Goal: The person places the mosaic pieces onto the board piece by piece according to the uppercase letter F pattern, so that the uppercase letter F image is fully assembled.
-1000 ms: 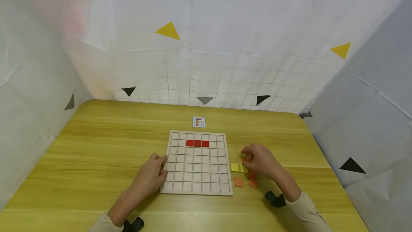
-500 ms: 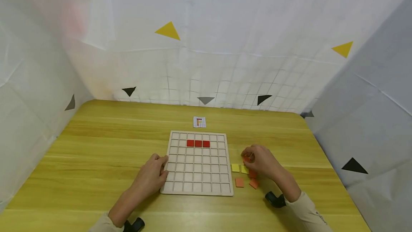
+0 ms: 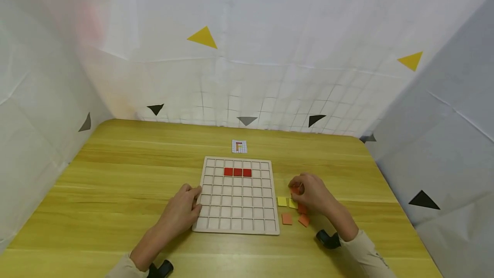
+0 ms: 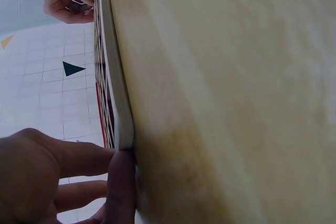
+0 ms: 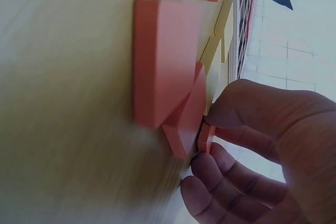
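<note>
A pale wooden grid board (image 3: 236, 213) lies flat on the table, with a row of red tiles (image 3: 237, 172) near its far side. My left hand (image 3: 179, 209) grips the board's left edge; the left wrist view shows fingertips on the edge and top. To the right of the board, my right hand (image 3: 314, 192) pinches an orange tile (image 5: 206, 138) between thumb and fingers, low over the table. Nearby lie two yellow tiles (image 3: 282, 201) and several orange tiles (image 3: 287, 219), two of them overlapping in the right wrist view. The hand partly covers this group in the head view.
A small printed pattern card (image 3: 239, 146) lies beyond the board. White sheeting (image 3: 247, 76) with coloured triangles closes off the back and both sides of the wooden table (image 3: 135, 162). Dark wrist-worn devices (image 3: 328, 239) sit under the sleeves.
</note>
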### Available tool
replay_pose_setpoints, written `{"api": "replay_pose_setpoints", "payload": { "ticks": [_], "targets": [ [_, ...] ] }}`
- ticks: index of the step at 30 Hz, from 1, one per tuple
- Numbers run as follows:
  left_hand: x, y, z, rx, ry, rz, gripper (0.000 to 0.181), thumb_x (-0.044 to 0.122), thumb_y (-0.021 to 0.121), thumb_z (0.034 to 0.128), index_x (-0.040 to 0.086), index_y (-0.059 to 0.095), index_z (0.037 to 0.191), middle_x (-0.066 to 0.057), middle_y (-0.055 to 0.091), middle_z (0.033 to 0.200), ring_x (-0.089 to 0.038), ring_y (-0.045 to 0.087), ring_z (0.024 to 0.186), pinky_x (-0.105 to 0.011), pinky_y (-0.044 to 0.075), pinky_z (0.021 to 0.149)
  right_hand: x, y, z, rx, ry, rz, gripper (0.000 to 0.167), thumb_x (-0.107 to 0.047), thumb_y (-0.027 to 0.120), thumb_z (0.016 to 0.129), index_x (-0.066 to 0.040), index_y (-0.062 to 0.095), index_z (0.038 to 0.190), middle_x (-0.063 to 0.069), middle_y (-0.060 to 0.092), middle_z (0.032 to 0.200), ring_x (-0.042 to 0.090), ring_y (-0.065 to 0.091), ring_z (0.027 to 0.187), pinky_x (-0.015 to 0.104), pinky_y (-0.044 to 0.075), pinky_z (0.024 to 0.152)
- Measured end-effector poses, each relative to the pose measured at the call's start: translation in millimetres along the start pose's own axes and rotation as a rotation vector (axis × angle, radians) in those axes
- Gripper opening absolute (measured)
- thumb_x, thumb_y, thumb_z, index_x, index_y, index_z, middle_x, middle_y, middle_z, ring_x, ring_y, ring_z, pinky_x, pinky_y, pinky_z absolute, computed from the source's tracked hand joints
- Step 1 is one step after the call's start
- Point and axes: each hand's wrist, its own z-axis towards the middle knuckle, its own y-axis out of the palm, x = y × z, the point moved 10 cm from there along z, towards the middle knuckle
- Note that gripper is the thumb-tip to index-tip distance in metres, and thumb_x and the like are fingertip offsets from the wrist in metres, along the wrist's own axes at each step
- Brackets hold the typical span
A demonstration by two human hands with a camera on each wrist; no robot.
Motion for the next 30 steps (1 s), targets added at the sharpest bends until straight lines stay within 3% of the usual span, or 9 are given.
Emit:
{"api": "replay_pose_setpoints", "payload": {
  "ticks": [10, 30],
  "targets": [
    [0.5, -1.2, 0.0, -0.003, -0.004, -0.002, 0.048, 0.000, 0.072, 0.0854, -0.007, 0.061, 0.131, -0.006, 0.049, 0.091, -0.015, 0.044, 0.070, -0.027, 0.038, 0.056, -6, -2, 5.3, 0.022, -0.004, -0.001, 0.019, -0.005, 0.079, 0.078, -0.008, 0.077, 0.097, -0.002, 0.059, 0.083, 0.011, 0.051, 0.068, 0.029, 0.046, 0.060],
    [1.1, -0.3, -0.3, -0.006, -0.001, -0.007, 0.048, 0.001, 0.072, 0.0852, -0.008, 0.061, 0.131, -0.006, 0.048, 0.090, -0.015, 0.043, 0.068, -0.027, 0.036, 0.054, -32, -2, 20.4, 0.028, -0.050, 0.024, 0.023, -0.006, 0.078, 0.078, -0.005, 0.077, 0.101, 0.000, 0.062, 0.087, 0.012, 0.058, 0.074, 0.029, 0.050, 0.064]
  ]
}}
